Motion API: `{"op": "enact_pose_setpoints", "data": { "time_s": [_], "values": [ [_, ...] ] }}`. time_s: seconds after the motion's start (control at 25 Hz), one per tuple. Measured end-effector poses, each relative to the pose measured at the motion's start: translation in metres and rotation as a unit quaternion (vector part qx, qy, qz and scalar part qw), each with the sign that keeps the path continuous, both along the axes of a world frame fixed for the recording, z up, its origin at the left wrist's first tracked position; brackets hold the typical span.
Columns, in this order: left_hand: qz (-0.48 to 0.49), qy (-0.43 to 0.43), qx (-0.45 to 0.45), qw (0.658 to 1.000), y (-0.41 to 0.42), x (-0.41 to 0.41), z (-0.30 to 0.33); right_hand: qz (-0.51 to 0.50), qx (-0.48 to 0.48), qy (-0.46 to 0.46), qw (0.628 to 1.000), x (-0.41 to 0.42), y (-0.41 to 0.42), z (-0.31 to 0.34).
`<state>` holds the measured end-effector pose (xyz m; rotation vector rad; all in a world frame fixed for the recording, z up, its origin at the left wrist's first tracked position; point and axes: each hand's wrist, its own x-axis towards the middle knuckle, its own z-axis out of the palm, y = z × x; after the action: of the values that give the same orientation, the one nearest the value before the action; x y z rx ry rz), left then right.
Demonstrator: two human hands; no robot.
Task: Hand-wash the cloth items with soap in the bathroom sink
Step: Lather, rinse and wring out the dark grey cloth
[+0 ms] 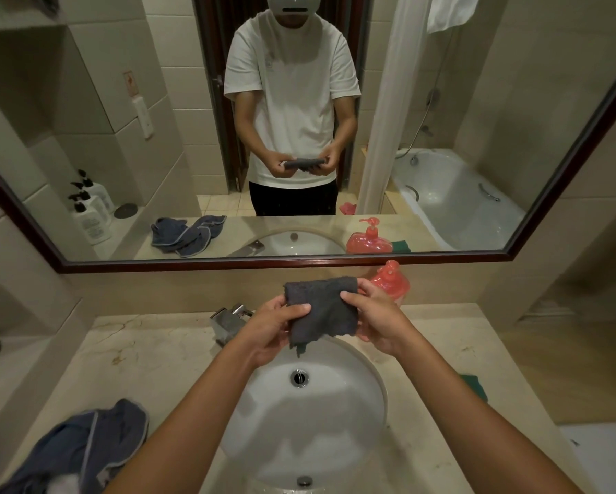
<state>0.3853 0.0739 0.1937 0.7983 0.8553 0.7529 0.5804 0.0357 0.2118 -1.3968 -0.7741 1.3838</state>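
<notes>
A small dark grey cloth [322,310] hangs spread out above the far rim of the white oval sink [335,429]. My left hand [276,324] pinches its left edge with thumb on the front. My right hand [372,315] pinches its right edge the same way. A frayed corner dangles over the basin near the drain [299,378]. A pink pump soap bottle [392,281] stands behind my right hand, partly hidden by it.
A chrome faucet [230,320] sits left of the hands. A blue towel [92,447] lies crumpled on the beige counter [149,351] at front left. A green cloth [476,385] lies right of the sink. A wide mirror [299,137] covers the wall behind.
</notes>
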Motion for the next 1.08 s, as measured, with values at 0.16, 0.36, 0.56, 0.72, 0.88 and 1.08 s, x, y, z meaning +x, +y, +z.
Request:
{"op": "enact_pose_setpoints", "data": {
  "time_s": [0.16, 0.36, 0.56, 0.72, 0.88, 1.08],
  "values": [
    [-0.018, 0.045, 0.039, 0.998, 0.004, 0.002, -0.001, 0.002, 0.033, -0.107, 0.994, -0.002, -0.002, 0.001],
    [0.007, 0.104, 0.079, 0.991, 0.006, 0.003, -0.003, -0.013, 0.042, -0.073, 0.996, 0.000, -0.004, -0.004],
    [0.005, 0.081, 0.059, 0.995, 0.005, -0.006, -0.003, -0.009, 0.040, -0.105, 0.994, 0.005, -0.006, -0.002],
    [-0.042, 0.115, 0.117, 0.985, 0.010, -0.011, -0.002, 0.018, 0.046, -0.111, 0.993, 0.011, -0.009, -0.001],
    [-0.046, 0.210, 0.202, 0.955, 0.015, -0.011, -0.001, 0.041, 0.079, -0.184, 0.979, 0.012, -0.010, -0.005],
    [-0.014, 0.329, 0.294, 0.897, 0.019, -0.001, -0.004, 0.045, 0.093, -0.289, 0.952, 0.014, -0.007, -0.006]
  ]
}}
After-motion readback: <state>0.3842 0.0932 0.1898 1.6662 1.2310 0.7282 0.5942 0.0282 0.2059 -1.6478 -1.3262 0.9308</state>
